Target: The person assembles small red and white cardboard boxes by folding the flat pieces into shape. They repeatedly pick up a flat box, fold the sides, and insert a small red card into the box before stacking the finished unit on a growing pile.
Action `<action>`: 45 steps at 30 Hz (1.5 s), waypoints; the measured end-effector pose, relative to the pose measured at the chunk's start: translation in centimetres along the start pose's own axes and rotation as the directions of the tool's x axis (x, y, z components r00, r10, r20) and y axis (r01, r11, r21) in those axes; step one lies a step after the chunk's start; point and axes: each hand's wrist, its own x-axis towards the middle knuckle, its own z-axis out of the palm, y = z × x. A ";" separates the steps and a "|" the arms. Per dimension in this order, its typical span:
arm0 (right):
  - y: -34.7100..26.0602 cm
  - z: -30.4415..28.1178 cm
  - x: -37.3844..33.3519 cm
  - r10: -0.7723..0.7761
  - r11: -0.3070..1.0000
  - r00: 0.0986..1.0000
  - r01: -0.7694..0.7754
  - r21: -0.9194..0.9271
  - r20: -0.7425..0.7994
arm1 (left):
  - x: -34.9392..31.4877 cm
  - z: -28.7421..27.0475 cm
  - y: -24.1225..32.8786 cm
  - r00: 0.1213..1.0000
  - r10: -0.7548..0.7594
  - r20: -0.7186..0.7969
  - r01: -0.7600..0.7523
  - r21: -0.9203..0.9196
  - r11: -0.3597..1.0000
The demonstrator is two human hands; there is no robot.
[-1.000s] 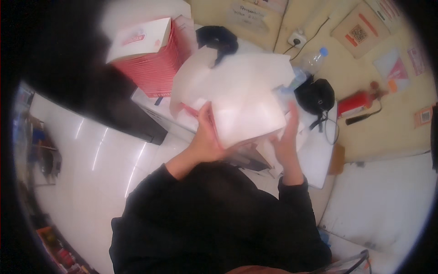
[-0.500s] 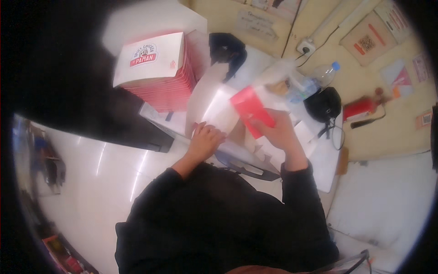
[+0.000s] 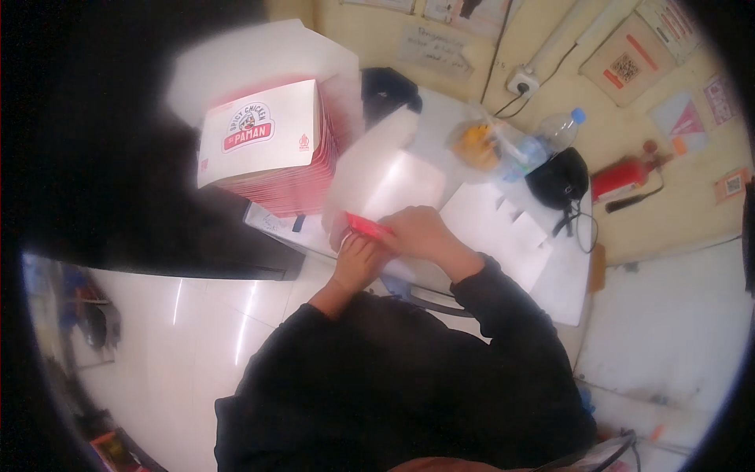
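On the table in front of me lies a white cardboard box blank (image 3: pixel 399 177), its middle shiny and its left side bent up. At its near edge a narrow red flap (image 3: pixel 368 226) shows almost edge-on. My right hand (image 3: pixel 421 234) is closed on this flap, its fingertips partly hidden. Just left and nearer to me, my left hand (image 3: pixel 359 263) has its bent fingers over the same edge, touching the flap from below. To the right lies a flat white card (image 3: pixel 503 232) with cut slots. Whether it joins the blank I cannot tell.
A tall stack of white-and-red folded boxes (image 3: pixel 259 141) stands left. Behind are a dark cloth bundle (image 3: pixel 389 93), a bag with yellow contents (image 3: pixel 476 148), a clear bottle (image 3: pixel 558 130) and a black pouch (image 3: pixel 557 179) with a cord. A red extinguisher (image 3: pixel 621 181) is by the wall.
My right hand has moved left and toward me, bringing the red flap beside my left hand. The red face, broad before, is now seen nearly edge-on. My left hand stays near the same edge.
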 end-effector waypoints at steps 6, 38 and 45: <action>-0.3 3.0 0.2 0.006 1.000 0.999 -0.007 -0.014 -0.040 | 0.1 -0.2 -0.3 0.999 -0.013 0.033 0.013 0.018 1.000; 15.8 8.3 -26.5 0.428 0.755 0.900 -0.407 0.514 0.084 | 1.4 -0.8 1.3 0.997 -0.079 -0.009 0.080 0.125 0.989; 17.2 8.7 -27.4 0.526 0.672 0.850 -0.431 0.602 0.021 | 3.2 -1.2 4.8 0.993 -0.079 -0.083 0.092 0.162 0.982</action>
